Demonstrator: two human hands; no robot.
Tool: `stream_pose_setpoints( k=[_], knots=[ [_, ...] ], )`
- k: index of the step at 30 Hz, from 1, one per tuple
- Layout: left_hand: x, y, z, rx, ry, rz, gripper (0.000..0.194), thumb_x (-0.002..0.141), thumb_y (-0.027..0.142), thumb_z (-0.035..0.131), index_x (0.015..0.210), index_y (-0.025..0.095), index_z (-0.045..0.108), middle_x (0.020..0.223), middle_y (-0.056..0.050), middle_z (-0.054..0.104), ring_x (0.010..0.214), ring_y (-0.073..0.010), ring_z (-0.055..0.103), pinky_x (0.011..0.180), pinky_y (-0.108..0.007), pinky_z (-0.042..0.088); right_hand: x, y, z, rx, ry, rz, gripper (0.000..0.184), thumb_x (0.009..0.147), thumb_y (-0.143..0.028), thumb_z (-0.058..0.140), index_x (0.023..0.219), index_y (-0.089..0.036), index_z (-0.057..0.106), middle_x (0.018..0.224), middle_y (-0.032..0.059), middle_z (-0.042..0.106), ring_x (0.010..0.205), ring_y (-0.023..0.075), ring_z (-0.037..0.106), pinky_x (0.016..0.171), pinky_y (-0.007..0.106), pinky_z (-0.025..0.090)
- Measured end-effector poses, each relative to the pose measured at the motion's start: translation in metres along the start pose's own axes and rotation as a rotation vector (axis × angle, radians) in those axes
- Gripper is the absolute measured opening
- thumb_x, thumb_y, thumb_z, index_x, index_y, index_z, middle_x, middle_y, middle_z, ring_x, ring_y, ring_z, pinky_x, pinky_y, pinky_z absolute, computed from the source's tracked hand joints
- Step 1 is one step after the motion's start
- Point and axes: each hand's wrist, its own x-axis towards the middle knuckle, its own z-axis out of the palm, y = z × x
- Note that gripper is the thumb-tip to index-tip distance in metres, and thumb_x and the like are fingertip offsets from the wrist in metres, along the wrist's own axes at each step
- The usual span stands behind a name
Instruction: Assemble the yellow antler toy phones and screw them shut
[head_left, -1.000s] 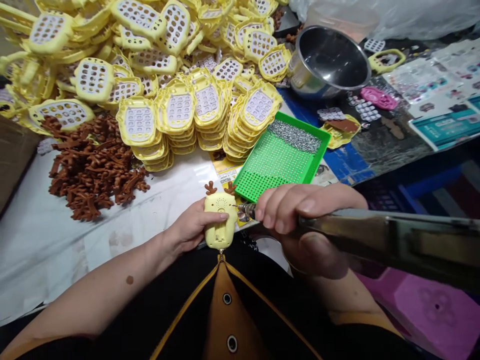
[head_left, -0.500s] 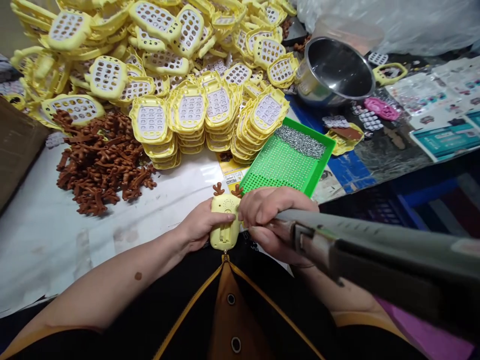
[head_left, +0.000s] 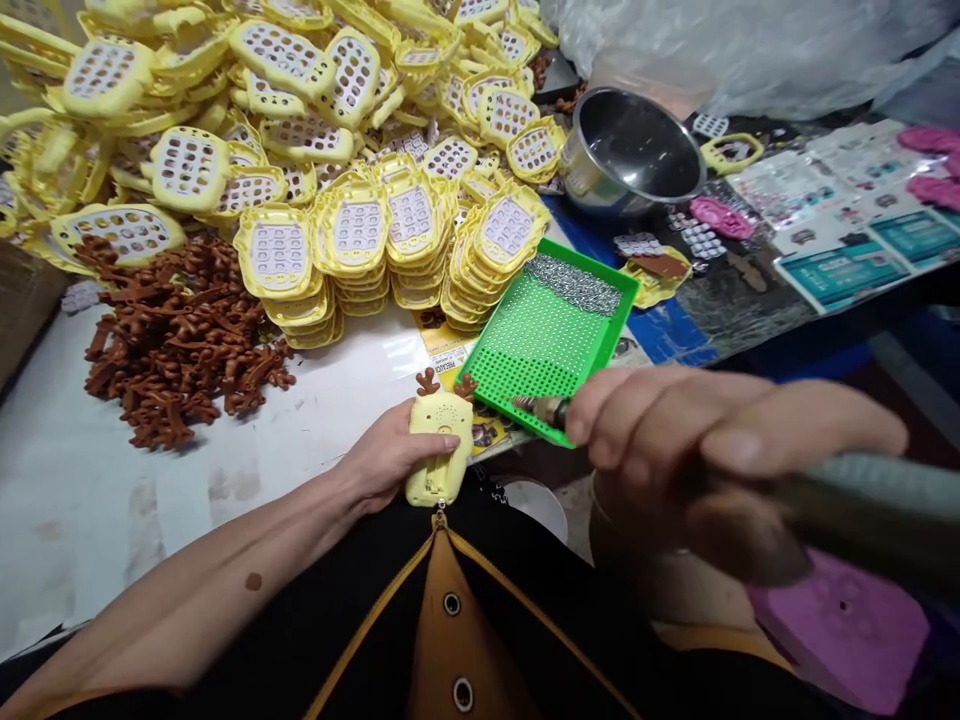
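Observation:
My left hand [head_left: 394, 455] is closed around a yellow toy phone [head_left: 441, 455] with brown antlers at its top. The phone's back faces up, with its battery bay uncovered and my thumb lying across it. My right hand [head_left: 675, 440] grips a power screwdriver [head_left: 840, 500], partly blurred and close to the camera. Its tip points left, over the near edge of a green perforated tray [head_left: 592, 400]. Small silver screws [head_left: 581, 285] are heaped at the tray's far end.
Stacked yellow shells with white keypads [head_left: 277, 255] stand behind the phone, and more shells [head_left: 187, 168] are piled at the back. Brown antler pieces [head_left: 176, 350] lie heaped at left. A steel bowl [head_left: 634, 150] stands behind the tray. A purple stool [head_left: 844, 620] is at lower right.
My right hand has moved the screwdriver away from the phone, to the right and closer to the camera. My left hand keeps the phone in about the same place. The view has shifted slightly.

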Motion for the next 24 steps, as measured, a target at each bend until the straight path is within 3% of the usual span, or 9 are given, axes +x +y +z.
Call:
stream_pose_setpoints(
  k=[2, 8, 18, 24],
  knots=[
    [-0.001, 0.005, 0.006, 0.0, -0.006, 0.006, 0.045, 0.065, 0.018, 0.076, 0.106, 0.013, 0.059, 0.085, -0.006, 0.068, 0.07, -0.0172, 0.064, 0.064, -0.031, 0.051, 0.001, 0.014, -0.016, -0.11, 0.183, 0.0, 0.008, 0.078, -0.024, 0.069, 0.086, -0.024, 0.066, 0.056, -0.0043, 0.056, 0.05, 0.0122, 0.056, 0.051, 0.031, 0.054],
    [0.01, 0.013, 0.02, -0.041, -0.057, -0.003, 0.044, 0.065, 0.016, 0.075, 0.107, 0.015, 0.061, 0.085, -0.006, 0.069, 0.073, -0.0185, 0.065, 0.067, -0.033, 0.052, -0.007, 0.061, -0.042, -0.184, 0.298, 0.023, 0.015, 0.078, -0.027, 0.071, 0.09, -0.026, 0.062, 0.059, -0.0075, 0.054, 0.05, 0.0092, 0.056, 0.048, 0.024, 0.05],
    [0.018, 0.012, 0.022, 0.016, -0.036, -0.035, 0.05, 0.063, 0.016, 0.076, 0.11, 0.013, 0.059, 0.093, -0.009, 0.069, 0.075, -0.0193, 0.065, 0.071, -0.034, 0.052, -0.013, 0.072, -0.049, -0.285, 0.392, 0.049, 0.016, 0.076, -0.025, 0.072, 0.088, -0.025, 0.061, 0.059, -0.0075, 0.053, 0.051, 0.0102, 0.058, 0.05, 0.025, 0.052],
    [0.018, 0.011, 0.021, 0.007, -0.04, -0.034, 0.05, 0.064, 0.016, 0.076, 0.111, 0.015, 0.059, 0.092, -0.009, 0.069, 0.076, -0.0193, 0.065, 0.07, -0.034, 0.052, -0.012, 0.074, -0.05, -0.318, 0.405, 0.048, 0.015, 0.078, -0.033, 0.07, 0.088, -0.028, 0.06, 0.056, -0.0082, 0.049, 0.047, 0.0107, 0.054, 0.047, 0.026, 0.051]
  ],
)
